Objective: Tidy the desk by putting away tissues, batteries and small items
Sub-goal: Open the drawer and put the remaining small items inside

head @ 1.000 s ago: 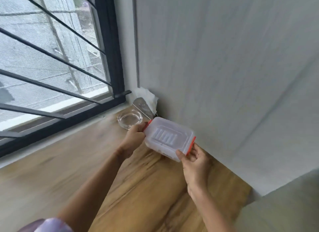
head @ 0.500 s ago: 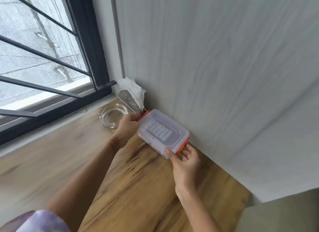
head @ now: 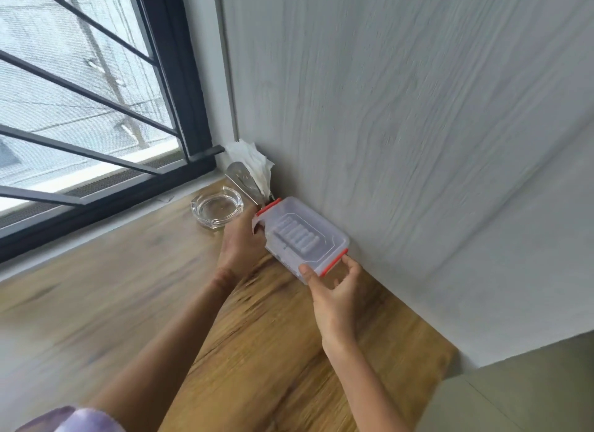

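I am gripping the near left end of the clear plastic storage box with my left hand, fingers wrapped around the end by one red latch, while my right hand is pinching the other end, thumb pressing on the lid's corner and fingertips touching the second red latch. Between the two hands the box is sitting lidded, lying flat or very nearly so on the wooden desk, its far long side right against the grey wall. Through the lid I am seeing a row of pale cylinders, which I am taking to be the batteries, though the plastic is too cloudy and the frame too blurred to be sure. So I am judging the battery part as nearly done: they are boxed, and what is left is letting go with the box parked at the wall. Beyond the box, the tissues are standing in their metal holder in the corner by the window frame, which looks like their proper place. The glass ashtray is sitting just beside my left hand, looking empty. The rest of the desk that I am seeing is showing no loose small items, so little seems to be left here.
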Action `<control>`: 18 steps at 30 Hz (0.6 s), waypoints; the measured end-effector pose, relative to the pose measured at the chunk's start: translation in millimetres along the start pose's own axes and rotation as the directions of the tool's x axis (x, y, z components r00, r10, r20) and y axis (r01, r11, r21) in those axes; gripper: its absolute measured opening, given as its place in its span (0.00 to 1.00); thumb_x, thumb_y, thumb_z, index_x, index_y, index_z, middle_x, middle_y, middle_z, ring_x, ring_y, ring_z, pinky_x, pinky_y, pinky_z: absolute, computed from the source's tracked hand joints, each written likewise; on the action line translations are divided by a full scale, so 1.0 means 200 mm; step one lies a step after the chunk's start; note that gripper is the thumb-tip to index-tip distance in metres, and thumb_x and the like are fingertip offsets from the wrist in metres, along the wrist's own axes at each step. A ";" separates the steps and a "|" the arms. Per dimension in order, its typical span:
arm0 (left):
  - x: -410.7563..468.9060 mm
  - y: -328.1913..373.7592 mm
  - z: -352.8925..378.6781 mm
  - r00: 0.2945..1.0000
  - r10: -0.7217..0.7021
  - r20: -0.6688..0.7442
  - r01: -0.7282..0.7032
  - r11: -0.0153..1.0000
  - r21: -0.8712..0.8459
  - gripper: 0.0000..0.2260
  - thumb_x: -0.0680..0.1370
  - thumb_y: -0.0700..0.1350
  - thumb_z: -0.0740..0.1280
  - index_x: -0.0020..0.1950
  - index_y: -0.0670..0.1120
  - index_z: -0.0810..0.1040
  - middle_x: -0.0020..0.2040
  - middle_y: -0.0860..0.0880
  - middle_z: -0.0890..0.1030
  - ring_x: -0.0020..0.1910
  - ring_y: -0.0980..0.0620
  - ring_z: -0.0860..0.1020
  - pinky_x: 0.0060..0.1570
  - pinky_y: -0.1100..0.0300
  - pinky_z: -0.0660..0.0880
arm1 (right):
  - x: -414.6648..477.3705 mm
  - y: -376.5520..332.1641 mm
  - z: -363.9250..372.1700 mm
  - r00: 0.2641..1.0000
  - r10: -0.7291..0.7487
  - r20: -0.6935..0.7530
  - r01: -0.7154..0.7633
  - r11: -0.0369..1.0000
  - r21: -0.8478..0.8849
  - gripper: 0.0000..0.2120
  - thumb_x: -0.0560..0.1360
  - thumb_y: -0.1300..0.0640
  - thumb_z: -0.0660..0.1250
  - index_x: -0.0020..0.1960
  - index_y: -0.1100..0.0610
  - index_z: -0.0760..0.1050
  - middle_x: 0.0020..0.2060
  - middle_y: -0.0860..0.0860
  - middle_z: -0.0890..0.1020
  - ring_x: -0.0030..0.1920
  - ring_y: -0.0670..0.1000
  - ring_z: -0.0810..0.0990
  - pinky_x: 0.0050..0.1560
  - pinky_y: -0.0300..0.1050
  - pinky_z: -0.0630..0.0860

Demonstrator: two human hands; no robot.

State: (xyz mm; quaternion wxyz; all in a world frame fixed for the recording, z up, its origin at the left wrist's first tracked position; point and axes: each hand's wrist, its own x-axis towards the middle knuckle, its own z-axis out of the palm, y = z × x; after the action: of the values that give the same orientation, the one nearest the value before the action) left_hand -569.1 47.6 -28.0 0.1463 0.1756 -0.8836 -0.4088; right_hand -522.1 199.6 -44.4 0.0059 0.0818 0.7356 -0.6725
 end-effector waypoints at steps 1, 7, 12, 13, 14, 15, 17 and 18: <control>-0.04 0.00 -0.01 1.000 0.020 0.003 -0.020 0.999 0.026 0.16 0.76 0.36 0.60 0.64 0.43 0.72 0.55 0.43 0.80 0.53 0.45 0.76 0.49 0.59 0.68 | -0.01 -0.01 0.00 1.000 -0.031 -0.007 0.030 0.999 -0.038 0.36 0.68 0.51 0.73 0.69 0.53 0.59 0.61 0.48 0.70 0.55 0.43 0.72 0.46 0.31 0.75; -0.36 0.03 -0.12 0.998 0.055 0.022 -0.056 0.997 0.050 0.19 0.75 0.36 0.62 0.66 0.43 0.71 0.65 0.45 0.74 0.64 0.48 0.72 0.64 0.55 0.68 | -0.16 -0.09 0.01 0.968 -0.249 0.017 0.248 0.951 -0.185 0.28 0.70 0.51 0.72 0.65 0.54 0.63 0.63 0.50 0.70 0.60 0.45 0.72 0.50 0.26 0.74; -0.62 -0.03 -0.28 0.996 0.091 0.003 -0.091 0.991 0.094 0.17 0.77 0.39 0.63 0.66 0.42 0.71 0.67 0.45 0.72 0.69 0.51 0.66 0.65 0.68 0.58 | -0.36 -0.15 0.09 0.926 -0.372 0.068 0.377 0.903 -0.207 0.25 0.71 0.56 0.71 0.64 0.59 0.67 0.65 0.55 0.72 0.66 0.52 0.70 0.61 0.35 0.67; -0.68 -0.05 -0.32 0.996 0.085 -0.011 -0.084 0.992 0.090 0.17 0.76 0.38 0.63 0.66 0.43 0.71 0.68 0.46 0.71 0.70 0.51 0.65 0.66 0.67 0.57 | -0.41 -0.17 0.11 0.917 -0.390 0.086 0.399 0.895 -0.198 0.24 0.71 0.56 0.71 0.63 0.60 0.67 0.64 0.55 0.72 0.67 0.52 0.69 0.62 0.35 0.65; -0.74 -0.08 -0.37 0.996 0.079 -0.035 -0.076 0.993 0.088 0.17 0.76 0.38 0.63 0.66 0.43 0.71 0.68 0.46 0.71 0.71 0.51 0.64 0.66 0.68 0.56 | -0.48 -0.18 0.14 0.909 -0.402 0.109 0.416 0.889 -0.192 0.23 0.72 0.57 0.71 0.63 0.61 0.68 0.64 0.55 0.73 0.67 0.52 0.69 0.63 0.36 0.64; -0.81 -0.10 -0.43 0.995 0.074 -0.064 -0.068 0.994 0.090 0.17 0.77 0.38 0.62 0.66 0.44 0.71 0.69 0.47 0.70 0.71 0.52 0.64 0.66 0.69 0.55 | -0.54 -0.18 0.16 0.901 -0.412 0.136 0.431 0.883 -0.183 0.22 0.72 0.57 0.71 0.62 0.61 0.69 0.64 0.55 0.73 0.67 0.53 0.69 0.64 0.38 0.63; -0.95 -0.15 -0.53 0.992 0.046 -0.122 -0.036 0.996 0.085 0.17 0.78 0.40 0.62 0.67 0.46 0.71 0.69 0.49 0.70 0.72 0.54 0.62 0.66 0.69 0.55 | -0.68 -0.18 0.21 0.894 -0.405 0.194 0.437 0.885 -0.164 0.20 0.73 0.57 0.70 0.62 0.60 0.69 0.66 0.55 0.72 0.70 0.52 0.66 0.67 0.41 0.62; -1.02 -0.18 -0.59 0.989 0.020 -0.149 -0.009 0.997 0.075 0.17 0.78 0.41 0.62 0.67 0.46 0.71 0.70 0.50 0.69 0.72 0.54 0.61 0.67 0.68 0.55 | -0.76 -0.18 0.24 0.891 -0.393 0.229 0.431 0.890 -0.149 0.20 0.73 0.57 0.69 0.62 0.59 0.69 0.68 0.54 0.70 0.71 0.52 0.64 0.68 0.43 0.61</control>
State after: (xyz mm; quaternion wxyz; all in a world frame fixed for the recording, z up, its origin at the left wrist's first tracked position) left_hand -331.0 33.9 -6.0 0.2086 0.2047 -0.8859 -0.3602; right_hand -381.4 131.6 4.4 -0.0582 -0.1433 0.7945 -0.5873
